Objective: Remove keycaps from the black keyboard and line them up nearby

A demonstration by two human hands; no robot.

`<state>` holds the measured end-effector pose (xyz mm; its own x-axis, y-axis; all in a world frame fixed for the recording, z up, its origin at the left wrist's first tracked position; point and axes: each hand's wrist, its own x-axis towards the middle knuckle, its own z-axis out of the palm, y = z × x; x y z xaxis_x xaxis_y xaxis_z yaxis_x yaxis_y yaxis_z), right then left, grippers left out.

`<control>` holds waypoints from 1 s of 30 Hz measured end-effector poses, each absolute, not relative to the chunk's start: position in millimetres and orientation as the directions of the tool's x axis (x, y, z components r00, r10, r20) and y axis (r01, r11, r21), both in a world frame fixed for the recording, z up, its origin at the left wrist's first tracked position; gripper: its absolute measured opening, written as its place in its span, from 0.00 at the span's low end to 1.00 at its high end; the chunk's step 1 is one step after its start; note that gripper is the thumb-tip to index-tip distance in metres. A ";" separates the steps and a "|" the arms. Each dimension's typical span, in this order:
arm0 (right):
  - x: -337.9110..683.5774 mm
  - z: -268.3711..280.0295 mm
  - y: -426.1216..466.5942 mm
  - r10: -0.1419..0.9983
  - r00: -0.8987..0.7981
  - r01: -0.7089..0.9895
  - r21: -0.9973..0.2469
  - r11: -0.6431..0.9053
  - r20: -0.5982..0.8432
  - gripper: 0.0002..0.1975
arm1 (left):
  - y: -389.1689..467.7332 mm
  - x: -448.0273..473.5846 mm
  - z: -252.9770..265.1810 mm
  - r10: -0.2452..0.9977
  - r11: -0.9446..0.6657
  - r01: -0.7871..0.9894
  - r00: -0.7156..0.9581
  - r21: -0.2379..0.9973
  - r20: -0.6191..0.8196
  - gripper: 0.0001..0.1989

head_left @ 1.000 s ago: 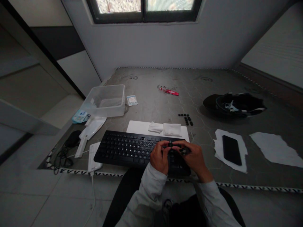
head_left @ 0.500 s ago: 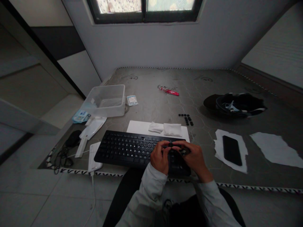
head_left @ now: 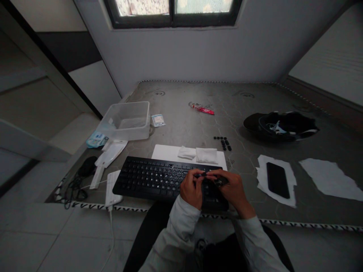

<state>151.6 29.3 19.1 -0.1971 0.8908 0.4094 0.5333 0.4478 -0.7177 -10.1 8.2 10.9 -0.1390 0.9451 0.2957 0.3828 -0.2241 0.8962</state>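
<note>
A black keyboard (head_left: 153, 175) lies at the front edge of the covered surface, and both of my hands are over its right end. My left hand (head_left: 193, 189) is closed, thumb and index fingertips pinching a small black keycap (head_left: 203, 174). My right hand (head_left: 231, 187) meets it from the other side, its fingertips on the same keycap. A dark object with a slight shine (head_left: 221, 181) also sits in the right hand's fingers; its kind is unclear. Loose black keycaps (head_left: 224, 142) lie in rows behind the keyboard. The keys under my hands are mostly hidden.
Behind the keyboard, folded white cloths (head_left: 207, 155) rest on a white sheet (head_left: 163, 152). A clear plastic bin (head_left: 127, 130), a mouse (head_left: 87, 165) and a white power strip (head_left: 113, 189) are left. At right are a phone (head_left: 278, 180) on paper and a black cap (head_left: 280, 126).
My fingertips have shifted slightly around the small keycap, which now sits lower and more covered by the fingers. The keyboard and the other things have stayed in place.
</note>
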 end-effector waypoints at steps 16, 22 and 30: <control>151.5 20.5 30.4 0.896 -0.186 0.572 -0.697 0.432 0.403 0.05 | 6.9 -9.4 11.3 0.942 -0.211 0.402 -0.161 0.891 0.296 0.05; 150.1 23.6 29.4 0.905 -0.188 0.591 -0.692 0.415 0.381 0.07 | 7.0 -8.6 11.1 0.946 -0.207 0.399 -0.150 0.893 0.287 0.07; 146.9 30.4 30.4 0.938 -0.161 0.583 -0.738 0.340 0.306 0.07 | 8.4 -8.2 12.6 0.934 -0.222 0.433 -0.162 0.874 0.318 0.07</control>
